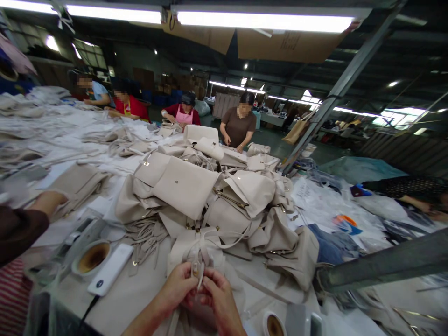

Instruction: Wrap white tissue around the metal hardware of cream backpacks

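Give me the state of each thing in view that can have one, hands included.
Left hand: closed, fingers pinching the strap
Right hand: closed, fingers on the same strap
Strap: held between both hands
Near bag: lying just beyond the hands
Bag pile: heaped, bags overlapping
Loose straps: bunched beside the pile
White device: lying flat, cable at its near end
Overhead light: lit

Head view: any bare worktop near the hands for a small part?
Free: the worktop between the white device with its dark cable and the left forearm; loose straps border its far end. Crowded: straight ahead of the left hand and right hand, where beige bags lie heaped.
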Motion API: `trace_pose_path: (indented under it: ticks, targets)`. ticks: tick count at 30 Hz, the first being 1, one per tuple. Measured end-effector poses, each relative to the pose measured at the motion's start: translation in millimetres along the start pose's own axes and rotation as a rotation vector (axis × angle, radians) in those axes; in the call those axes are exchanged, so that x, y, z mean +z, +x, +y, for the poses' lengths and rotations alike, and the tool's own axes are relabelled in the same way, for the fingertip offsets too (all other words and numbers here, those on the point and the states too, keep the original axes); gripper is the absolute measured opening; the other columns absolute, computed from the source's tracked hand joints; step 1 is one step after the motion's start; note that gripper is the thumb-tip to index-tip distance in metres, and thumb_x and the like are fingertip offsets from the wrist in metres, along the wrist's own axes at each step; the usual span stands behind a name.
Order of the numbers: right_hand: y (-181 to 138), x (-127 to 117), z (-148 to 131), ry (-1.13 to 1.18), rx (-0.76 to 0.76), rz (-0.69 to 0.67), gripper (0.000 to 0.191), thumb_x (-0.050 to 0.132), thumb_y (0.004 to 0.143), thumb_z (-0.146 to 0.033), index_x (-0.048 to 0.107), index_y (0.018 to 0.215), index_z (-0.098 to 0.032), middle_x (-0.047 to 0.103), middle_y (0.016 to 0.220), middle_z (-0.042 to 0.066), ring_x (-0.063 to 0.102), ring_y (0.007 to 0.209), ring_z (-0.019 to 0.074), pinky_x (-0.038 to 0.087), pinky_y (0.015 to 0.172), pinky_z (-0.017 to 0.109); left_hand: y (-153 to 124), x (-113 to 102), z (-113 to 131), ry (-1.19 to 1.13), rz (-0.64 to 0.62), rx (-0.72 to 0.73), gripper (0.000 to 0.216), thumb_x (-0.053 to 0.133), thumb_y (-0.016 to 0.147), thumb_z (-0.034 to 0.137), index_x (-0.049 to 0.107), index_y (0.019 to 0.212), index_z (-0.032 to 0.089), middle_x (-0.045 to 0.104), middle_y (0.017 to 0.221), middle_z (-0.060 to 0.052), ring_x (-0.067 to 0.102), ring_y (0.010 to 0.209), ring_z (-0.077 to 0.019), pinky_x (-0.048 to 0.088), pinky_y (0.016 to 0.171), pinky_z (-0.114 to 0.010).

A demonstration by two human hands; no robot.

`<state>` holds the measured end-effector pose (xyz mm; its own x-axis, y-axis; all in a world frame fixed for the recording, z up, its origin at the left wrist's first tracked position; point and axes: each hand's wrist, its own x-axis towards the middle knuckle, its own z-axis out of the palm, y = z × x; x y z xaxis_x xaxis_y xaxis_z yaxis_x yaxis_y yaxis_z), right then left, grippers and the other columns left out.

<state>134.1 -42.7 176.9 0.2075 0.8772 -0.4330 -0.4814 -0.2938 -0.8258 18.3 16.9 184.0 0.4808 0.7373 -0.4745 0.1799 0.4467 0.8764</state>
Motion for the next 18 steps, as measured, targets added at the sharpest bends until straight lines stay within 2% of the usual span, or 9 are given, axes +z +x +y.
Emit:
trace_pose_path:
  ticks: [2,5,9,11,14,18]
  targets:
    - [-3.3,-2.6,-1.5,0.055,0.062,-0.023,0.037,0.079,0.059,-0.039,0.073,0.087,-0.015,0.072,0.076,0.003,0.062,0.061,0.0117,0.047,0.054,0.021,0.1,-0.2,0.1,-0.001,-0.025,-0.017,0.024,0.059,0.061,0.031,0.059,0.08,0.016,0.054,0.048,0.006,0.045,0.034,-0.008,0.037,0.036,-0.019]
    - [-4.3,-5.0,0.0,0.008,0.071,-0.036,0.036,0.081,0.057,-0.037,0.074,0.084,-0.014,0.074,0.076,0.005,0.064,0.063,0.0137,0.049,0.059,0.023,0.3,-0.1,-0.7,0.013,-0.019,-0.03,0.022,0.059,0.06,0.03,0.059,0.077,0.016,0.055,0.049,0.005,0.046,0.036,-0.008,0.039,0.037,-0.019]
    - [0.2,-1.9,1.5,-0.123,-0.003,0.073,0.025,0.079,0.051,-0.03,0.072,0.071,-0.016,0.071,0.061,0.003,0.061,0.055,0.0159,0.042,0.047,0.022,-2.5,0.7,0.1,0.007,0.001,0.025,0.022,0.061,0.061,0.032,0.06,0.076,0.015,0.056,0.053,0.004,0.044,0.041,-0.0071,0.037,0.038,-0.018]
    - [3.3,0.6,1.3,-0.148,-0.057,0.098,0.021,0.077,0.052,-0.029,0.07,0.067,-0.017,0.069,0.057,0.002,0.058,0.053,0.016,0.038,0.044,0.022,-7.3,0.6,1.0,-0.033,-0.012,0.024,0.026,0.063,0.064,0.034,0.062,0.082,0.015,0.06,0.06,0.003,0.048,0.046,-0.0079,0.036,0.04,-0.018]
    - [7.5,0.8,1.7,-0.174,-0.128,0.092,0.016,0.072,0.056,-0.028,0.069,0.066,-0.017,0.068,0.057,0.002,0.057,0.051,0.0154,0.036,0.044,0.022,-15.4,-1.2,-1.1,-0.197,-0.087,-0.093,0.038,0.068,0.062,0.028,0.061,0.097,0.017,0.064,0.067,0.003,0.055,0.053,-0.0098,0.041,0.045,-0.018]
    - [9.2,-7.0,5.4,-0.26,-0.187,0.033,0.013,0.066,0.061,-0.026,0.069,0.07,-0.018,0.066,0.059,0.002,0.054,0.051,0.0153,0.039,0.049,0.025,-15.3,-9.2,-9.7,-0.48,-0.117,-0.199,0.04,0.077,0.055,0.02,0.061,0.092,0.017,0.06,0.062,0.005,0.053,0.05,-0.0056,0.04,0.049,-0.016]
